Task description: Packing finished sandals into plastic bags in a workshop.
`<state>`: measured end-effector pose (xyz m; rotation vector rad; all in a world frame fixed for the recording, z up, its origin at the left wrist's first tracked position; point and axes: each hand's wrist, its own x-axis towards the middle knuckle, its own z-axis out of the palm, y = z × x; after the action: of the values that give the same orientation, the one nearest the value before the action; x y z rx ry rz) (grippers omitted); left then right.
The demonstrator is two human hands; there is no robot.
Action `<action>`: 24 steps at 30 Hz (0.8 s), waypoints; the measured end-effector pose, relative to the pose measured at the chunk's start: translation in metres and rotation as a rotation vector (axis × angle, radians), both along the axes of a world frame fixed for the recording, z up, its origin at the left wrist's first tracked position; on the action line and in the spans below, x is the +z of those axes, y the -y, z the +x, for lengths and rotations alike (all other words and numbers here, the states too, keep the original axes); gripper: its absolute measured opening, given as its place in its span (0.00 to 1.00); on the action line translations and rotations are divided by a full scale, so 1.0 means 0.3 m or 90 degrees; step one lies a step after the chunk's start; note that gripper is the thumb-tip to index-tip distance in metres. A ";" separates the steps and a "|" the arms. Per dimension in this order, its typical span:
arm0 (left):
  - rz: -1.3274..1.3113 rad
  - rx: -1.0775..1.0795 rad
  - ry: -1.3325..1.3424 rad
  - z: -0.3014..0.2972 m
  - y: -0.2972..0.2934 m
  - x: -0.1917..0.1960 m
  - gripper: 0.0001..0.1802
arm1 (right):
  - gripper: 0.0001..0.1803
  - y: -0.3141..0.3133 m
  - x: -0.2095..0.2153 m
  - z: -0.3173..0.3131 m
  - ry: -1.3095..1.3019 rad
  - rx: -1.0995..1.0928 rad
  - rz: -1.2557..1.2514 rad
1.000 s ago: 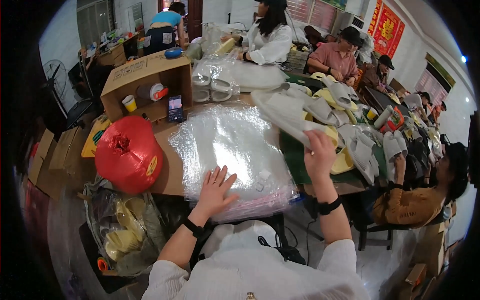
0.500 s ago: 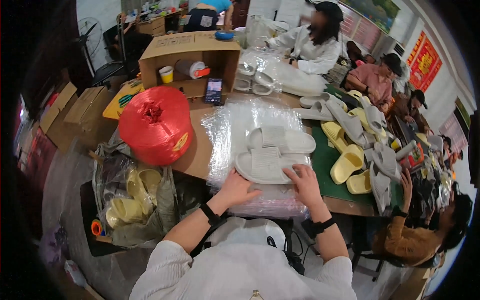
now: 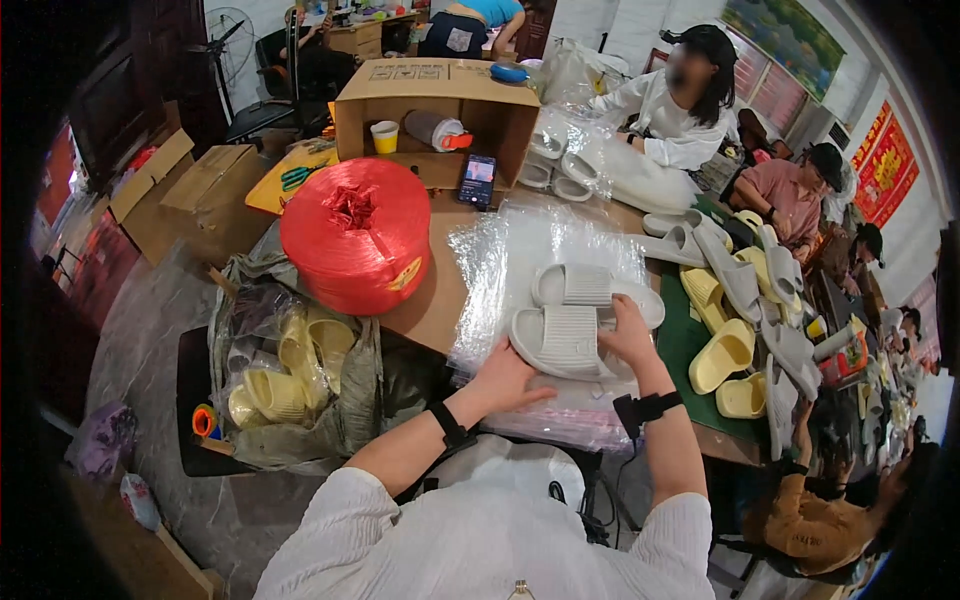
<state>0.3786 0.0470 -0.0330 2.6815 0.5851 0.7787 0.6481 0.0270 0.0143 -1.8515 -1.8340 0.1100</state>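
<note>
A pair of light grey slide slippers lies side by side on a stack of clear plastic bags (image 3: pixel 490 255) in front of me. My right hand (image 3: pixel 632 338) grips the nearer slipper (image 3: pixel 562 338) at its right end, its fingers reaching between the two. That hand hides part of the nearer sole. The farther slipper (image 3: pixel 575 285) rests just beyond, partly behind the fingers. At the nearer slipper's left end is my left hand (image 3: pixel 508 380), fingertips against the edge, thumb stretched out over the plastic; it is open.
A large red twine roll (image 3: pixel 355 240) stands left of the bags. Behind it, a cardboard box (image 3: pixel 437 85) holds a cup and a bottle; a phone (image 3: pixel 478 180) leans nearby. Grey and yellow slippers (image 3: pixel 722 355) pile up at right. A bin (image 3: pixel 190 400) with yellow slippers sits at left. Co-workers are around.
My right hand has moved from the near slipper's right edge onto its end, with fingers between the pair. The nearer slipper is slightly turned. The whole view has shifted rightward.
</note>
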 end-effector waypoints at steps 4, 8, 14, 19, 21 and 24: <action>-0.028 -0.017 -0.010 -0.022 -0.005 0.002 0.35 | 0.19 -0.005 0.035 -0.102 0.037 -0.033 0.015; 0.010 0.005 -0.039 -0.026 0.003 0.017 0.34 | 0.14 0.076 0.074 -0.113 -0.025 -0.123 0.022; 0.063 0.018 -0.029 -0.015 0.000 0.001 0.37 | 0.21 0.215 -0.028 -0.069 -0.049 -0.175 0.100; 0.091 0.021 -0.065 -0.011 -0.010 -0.021 0.38 | 0.18 0.219 -0.079 -0.094 0.134 -0.172 0.083; 0.093 0.021 -0.069 -0.011 -0.004 -0.015 0.38 | 0.17 0.211 -0.085 -0.093 0.085 -0.197 0.070; 0.092 0.017 -0.071 -0.010 -0.001 -0.006 0.38 | 0.18 0.219 -0.086 -0.096 0.029 -0.233 0.079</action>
<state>0.3756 0.0473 -0.0347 2.8699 0.6128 0.7075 0.6194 -0.0389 -0.0114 -2.0782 -1.4629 -0.1732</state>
